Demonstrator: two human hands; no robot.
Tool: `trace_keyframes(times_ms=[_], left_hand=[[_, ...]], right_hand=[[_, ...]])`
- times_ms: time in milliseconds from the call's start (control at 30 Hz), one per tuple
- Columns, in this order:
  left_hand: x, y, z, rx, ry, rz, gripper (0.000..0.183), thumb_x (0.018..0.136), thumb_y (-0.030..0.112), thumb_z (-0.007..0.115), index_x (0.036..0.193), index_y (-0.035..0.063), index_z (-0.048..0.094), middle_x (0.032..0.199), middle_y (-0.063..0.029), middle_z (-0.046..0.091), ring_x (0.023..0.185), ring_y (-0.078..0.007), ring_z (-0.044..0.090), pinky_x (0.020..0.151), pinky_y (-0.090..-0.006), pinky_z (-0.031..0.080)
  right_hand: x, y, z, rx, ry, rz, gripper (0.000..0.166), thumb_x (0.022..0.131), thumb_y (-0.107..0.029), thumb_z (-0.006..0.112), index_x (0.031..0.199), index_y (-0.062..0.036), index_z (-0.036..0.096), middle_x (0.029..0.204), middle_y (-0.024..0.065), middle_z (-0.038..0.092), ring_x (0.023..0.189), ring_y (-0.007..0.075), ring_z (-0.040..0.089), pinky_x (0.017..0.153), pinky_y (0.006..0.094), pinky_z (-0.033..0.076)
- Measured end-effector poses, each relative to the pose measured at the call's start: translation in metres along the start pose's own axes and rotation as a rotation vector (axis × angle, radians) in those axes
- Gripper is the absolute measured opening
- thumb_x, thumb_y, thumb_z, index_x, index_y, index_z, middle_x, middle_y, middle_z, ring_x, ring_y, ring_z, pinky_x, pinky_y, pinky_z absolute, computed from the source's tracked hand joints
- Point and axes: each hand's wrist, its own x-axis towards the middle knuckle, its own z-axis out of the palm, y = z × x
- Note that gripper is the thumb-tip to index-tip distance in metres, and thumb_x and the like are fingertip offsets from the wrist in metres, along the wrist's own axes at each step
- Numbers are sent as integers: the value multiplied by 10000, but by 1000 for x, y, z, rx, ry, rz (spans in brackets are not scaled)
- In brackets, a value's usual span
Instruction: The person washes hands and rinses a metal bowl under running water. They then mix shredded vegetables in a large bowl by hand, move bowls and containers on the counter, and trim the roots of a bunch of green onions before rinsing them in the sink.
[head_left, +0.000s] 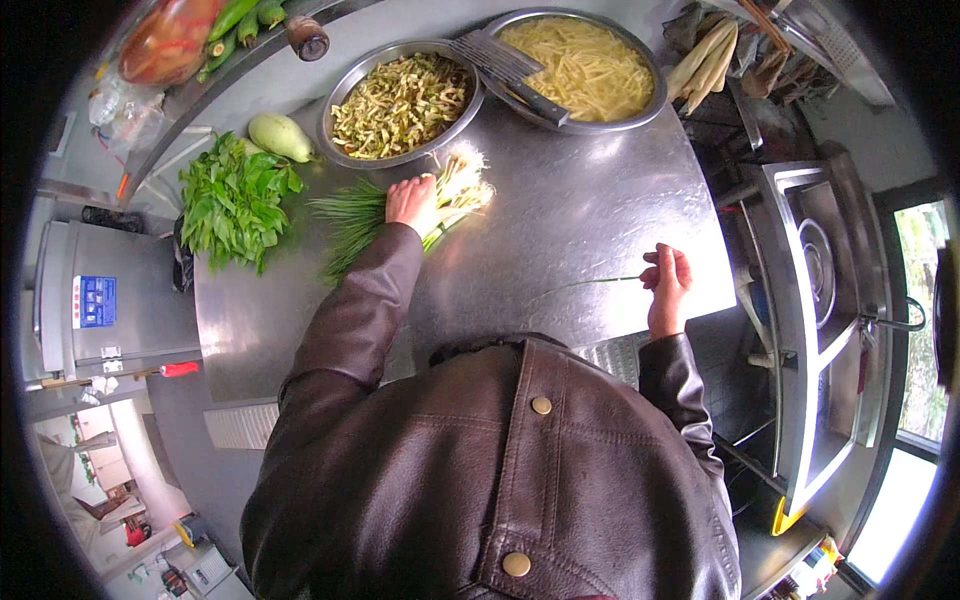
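My left hand (412, 204) is closed over a bunch of spring onions (354, 219) lying on the stainless steel table (525, 225). The green leaves fan out to its left. The white root ends point up and right, close to a steel basin. Near the table's right edge, my right hand (667, 276) pinches one thin green stalk (607, 281) between thumb and fingers. That stalk trails leftward, and its far end fades into the glare on the metal.
Two steel basins stand at the back: one of chopped greenish vegetable (401, 109), one of pale shreds in liquid (581, 67). A black-handled slotted grater (514, 75) bridges their rims. Leafy greens (236, 202) and a pale green gourd (279, 136) lie left; a sink (836, 405) stands right.
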Motion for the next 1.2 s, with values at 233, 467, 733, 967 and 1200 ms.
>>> trace_keyframes(times_ms=[233, 467, 733, 967, 1200], left_hand=[[-30, 27, 14, -20, -232, -153, 405, 705, 280, 743, 1039, 75, 640, 1099, -144, 650, 1096, -328, 595, 928, -477, 446], [-27, -5, 1, -431, -140, -136, 424, 684, 244, 746, 1030, 38, 611, 1011, -202, 675, 955, -376, 648, 824, -458, 519], [-127, -44, -113, -1598, 389, -146, 233, 875, 38, 604, 1106, 8, 616, 1033, -91, 665, 965, -173, 621, 840, -324, 510], [-203, -100, -149, -2017, 843, -263, 271, 900, 131, 569, 1134, -1, 541, 1114, -131, 573, 1126, -276, 521, 1052, -438, 380], [-251, -118, -143, -2177, 847, -230, 323, 932, 195, 543, 1209, 30, 555, 1197, -129, 578, 1188, -300, 503, 1070, -473, 364]], right_hand=[[0, 5, 11, -38, -45, 20, 211, 974, -269, 580, 1012, -67, 624, 842, 77, 686, 540, 80, 564, 489, 208, 419], [23, -27, -6, 84, 8, -23, 256, 974, -300, 575, 1056, -65, 636, 866, 77, 684, 584, 87, 578, 516, 211, 429], [80, 15, -40, -623, -214, -232, 433, 908, -274, 675, 1222, 11, 587, 1018, 104, 687, 778, 144, 652, 672, 267, 516], [35, 65, -15, -1441, -569, -316, 569, 731, -315, 759, 1212, -75, 570, 1161, 181, 604, 1122, 349, 559, 940, 441, 472], [-11, 101, 2, -1582, -712, -228, 290, 746, -218, 667, 992, -64, 659, 1046, 187, 619, 983, 344, 585, 836, 465, 491]])
